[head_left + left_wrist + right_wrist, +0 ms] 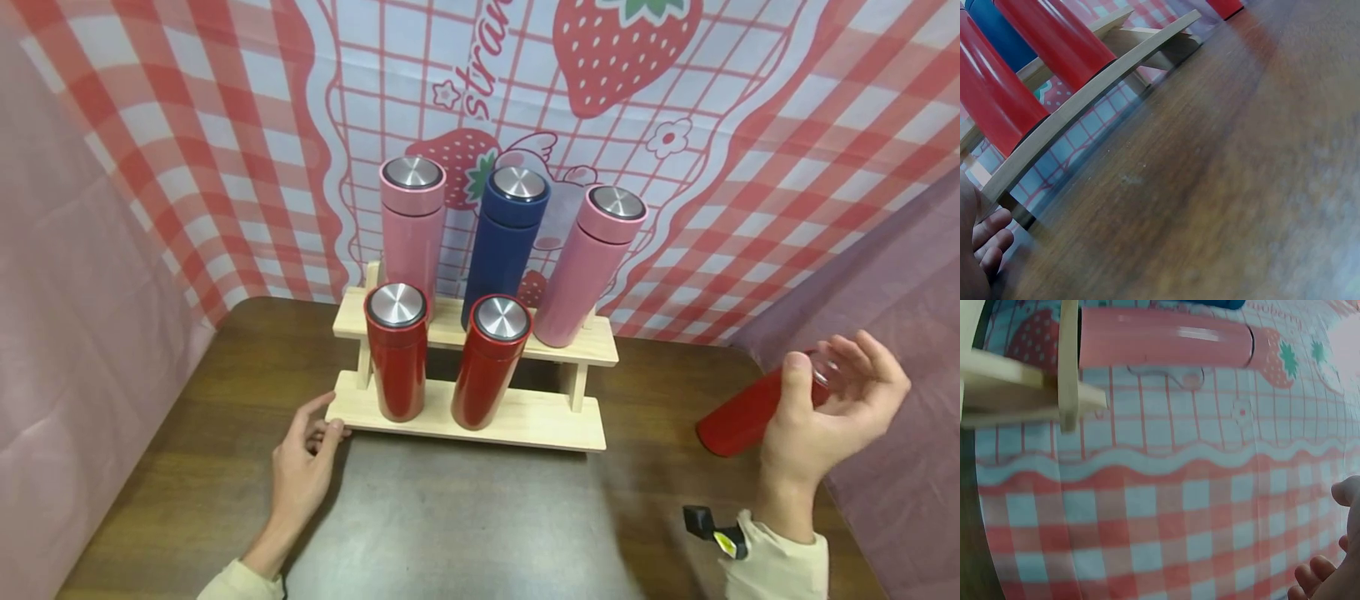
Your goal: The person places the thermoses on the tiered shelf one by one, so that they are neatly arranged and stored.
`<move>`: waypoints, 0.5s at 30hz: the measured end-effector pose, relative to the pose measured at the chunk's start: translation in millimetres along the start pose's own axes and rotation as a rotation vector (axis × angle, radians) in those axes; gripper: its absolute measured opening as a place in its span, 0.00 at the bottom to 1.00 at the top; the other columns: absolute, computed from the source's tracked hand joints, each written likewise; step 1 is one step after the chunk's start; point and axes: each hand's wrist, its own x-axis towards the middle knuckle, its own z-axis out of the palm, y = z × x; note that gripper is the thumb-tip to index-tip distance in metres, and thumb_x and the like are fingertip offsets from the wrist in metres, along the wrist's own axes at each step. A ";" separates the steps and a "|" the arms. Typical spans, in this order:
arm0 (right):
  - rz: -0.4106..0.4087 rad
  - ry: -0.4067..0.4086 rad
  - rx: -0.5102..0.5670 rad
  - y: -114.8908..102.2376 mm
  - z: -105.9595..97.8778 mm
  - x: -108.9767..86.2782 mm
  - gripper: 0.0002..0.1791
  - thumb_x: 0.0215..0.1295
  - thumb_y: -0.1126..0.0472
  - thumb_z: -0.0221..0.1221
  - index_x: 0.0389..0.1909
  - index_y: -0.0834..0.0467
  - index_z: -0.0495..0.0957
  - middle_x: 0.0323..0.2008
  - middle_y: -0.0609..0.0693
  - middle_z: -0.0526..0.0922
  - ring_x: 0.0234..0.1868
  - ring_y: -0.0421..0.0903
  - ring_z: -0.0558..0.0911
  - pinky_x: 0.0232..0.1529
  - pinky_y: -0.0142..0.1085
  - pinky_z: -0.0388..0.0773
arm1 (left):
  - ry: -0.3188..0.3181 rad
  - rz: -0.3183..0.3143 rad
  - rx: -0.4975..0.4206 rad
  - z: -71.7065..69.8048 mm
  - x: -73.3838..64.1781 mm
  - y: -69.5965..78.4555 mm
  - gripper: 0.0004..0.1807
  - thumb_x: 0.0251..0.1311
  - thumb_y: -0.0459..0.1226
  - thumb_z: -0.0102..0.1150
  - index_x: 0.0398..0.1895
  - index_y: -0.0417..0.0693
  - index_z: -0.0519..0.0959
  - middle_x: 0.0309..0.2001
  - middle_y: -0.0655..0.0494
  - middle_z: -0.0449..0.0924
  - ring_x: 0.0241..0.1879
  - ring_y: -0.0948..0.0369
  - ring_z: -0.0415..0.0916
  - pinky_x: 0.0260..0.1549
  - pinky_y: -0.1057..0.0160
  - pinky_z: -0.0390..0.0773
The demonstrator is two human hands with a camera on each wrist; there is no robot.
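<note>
A two-tier wooden stand holds several thermos bottles with steel-topped lids. On its lower shelf are a left red thermos and a right red thermos. The upper shelf carries a left pink thermos, a blue thermos and a right pink thermos. My left hand grips the lower shelf's left end, fingers below the board. Another red thermos stands on the table at the right. My right hand overlaps its upper part, thumb and fingers spread apart.
The brown wooden table bears the stand. Behind it hangs a red-and-white checked strawberry cloth. Pink curtains close off both sides. A black strap device sits by the right wrist.
</note>
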 end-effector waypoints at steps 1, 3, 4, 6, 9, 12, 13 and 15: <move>-0.010 0.006 -0.023 1.2 -2.9 3.1 0.30 0.50 0.66 0.77 0.56 0.67 0.80 0.48 0.58 0.84 0.51 0.51 0.83 0.55 0.35 0.74 | 0.000 0.002 -0.001 0.1 0.0 0.1 0.21 0.79 0.32 0.64 0.71 0.46 0.81 0.36 0.48 0.92 0.29 0.67 0.78 0.31 0.74 0.75; -0.024 0.020 -0.064 3.7 -9.6 9.3 0.31 0.50 0.64 0.76 0.56 0.66 0.80 0.48 0.57 0.84 0.52 0.50 0.82 0.53 0.34 0.73 | 0.001 0.003 -0.001 0.1 0.0 -0.1 0.21 0.80 0.32 0.64 0.71 0.46 0.81 0.36 0.48 0.92 0.29 0.67 0.78 0.31 0.74 0.75; -0.029 0.030 -0.085 5.0 -13.1 12.5 0.30 0.50 0.64 0.76 0.56 0.65 0.80 0.48 0.56 0.84 0.52 0.49 0.82 0.53 0.34 0.72 | 0.001 0.004 0.000 0.0 0.0 -0.2 0.20 0.80 0.32 0.64 0.71 0.46 0.81 0.36 0.48 0.92 0.29 0.67 0.78 0.31 0.74 0.75; -0.040 0.044 -0.130 8.0 -20.3 18.7 0.29 0.51 0.64 0.73 0.57 0.64 0.80 0.48 0.55 0.83 0.53 0.48 0.81 0.54 0.33 0.72 | 0.001 0.004 0.001 0.0 0.0 -0.3 0.21 0.79 0.32 0.64 0.71 0.46 0.81 0.36 0.48 0.92 0.29 0.67 0.79 0.32 0.74 0.75; -0.047 0.061 -0.201 11.4 -29.8 26.7 0.26 0.55 0.66 0.67 0.57 0.63 0.81 0.48 0.54 0.83 0.54 0.47 0.81 0.55 0.34 0.71 | -0.003 0.008 0.002 0.0 0.1 0.1 0.21 0.79 0.32 0.64 0.71 0.46 0.81 0.37 0.48 0.92 0.29 0.67 0.79 0.32 0.74 0.75; -0.038 0.077 -0.230 13.7 -35.9 32.0 0.24 0.58 0.68 0.64 0.58 0.62 0.81 0.49 0.54 0.82 0.54 0.47 0.80 0.56 0.34 0.71 | -0.004 0.007 -0.002 0.2 0.3 0.2 0.21 0.79 0.31 0.64 0.71 0.45 0.81 0.37 0.47 0.92 0.29 0.67 0.78 0.31 0.74 0.75; -0.032 0.085 -0.229 14.2 -37.3 33.3 0.23 0.59 0.68 0.64 0.58 0.62 0.81 0.49 0.55 0.82 0.53 0.46 0.80 0.56 0.34 0.72 | -0.003 0.007 -0.003 0.3 0.4 0.1 0.21 0.79 0.31 0.64 0.71 0.45 0.81 0.36 0.47 0.92 0.28 0.67 0.78 0.31 0.74 0.75; -0.019 0.098 -0.217 15.4 -39.3 35.3 0.23 0.58 0.69 0.64 0.57 0.61 0.82 0.49 0.55 0.82 0.53 0.47 0.80 0.56 0.34 0.72 | -0.001 0.007 -0.004 0.5 0.6 -0.1 0.21 0.78 0.31 0.64 0.71 0.45 0.81 0.36 0.47 0.92 0.28 0.67 0.78 0.31 0.74 0.75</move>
